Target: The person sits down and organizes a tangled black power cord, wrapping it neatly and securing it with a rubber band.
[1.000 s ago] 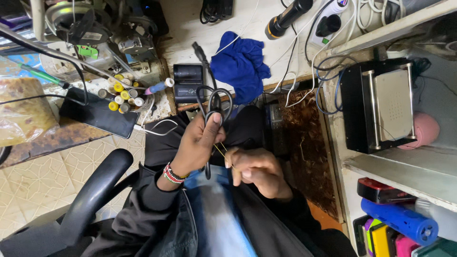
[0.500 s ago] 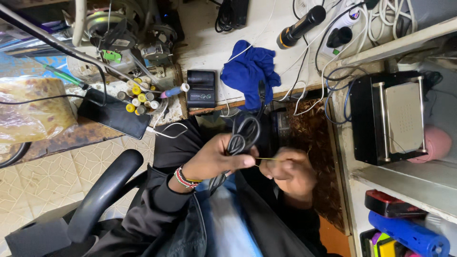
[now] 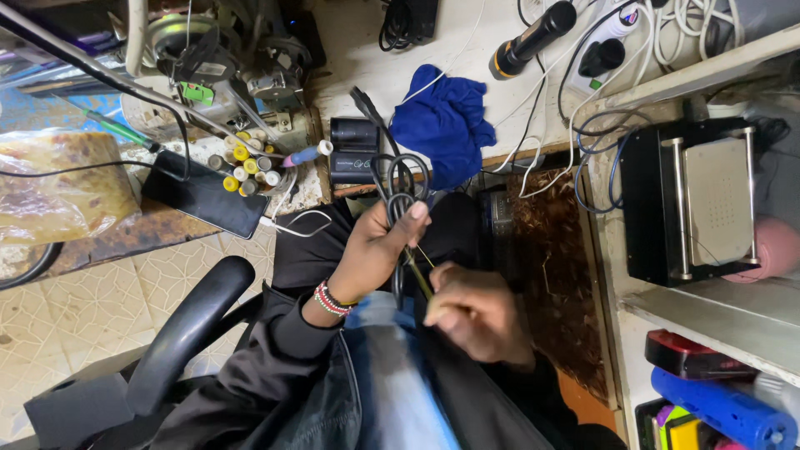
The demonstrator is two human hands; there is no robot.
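Black coiled cable (image 3: 400,187), looped into a small bundle and pinched in the left hand (image 3: 379,246), fingers curled tight around the gathered loops, thumb pressed on top, beaded red, white and green band at the wrist. Right hand (image 3: 477,312) just beside and below, fingers closed in a pinch around a thin yellowish strip (image 3: 419,275) running slantwise up to the bundle; blurred, so the exact grip hard to tell. Both hands held above a lap in dark clothing, close in front of the workbench edge. On the white bench top just beyond the cable: a crumpled blue cloth (image 3: 446,121), a small black box (image 3: 354,150) beside it, a black torch with a yellow ring (image 3: 533,37) further back. To one side, a dark phone (image 3: 204,196) lying flat near a cluster of small yellow- and white-capped bottles (image 3: 246,167). On the other side, a black machine with a metal plate (image 3: 692,204) on a shelf. Black chair armrest (image 3: 187,333) down by the tiled floor.
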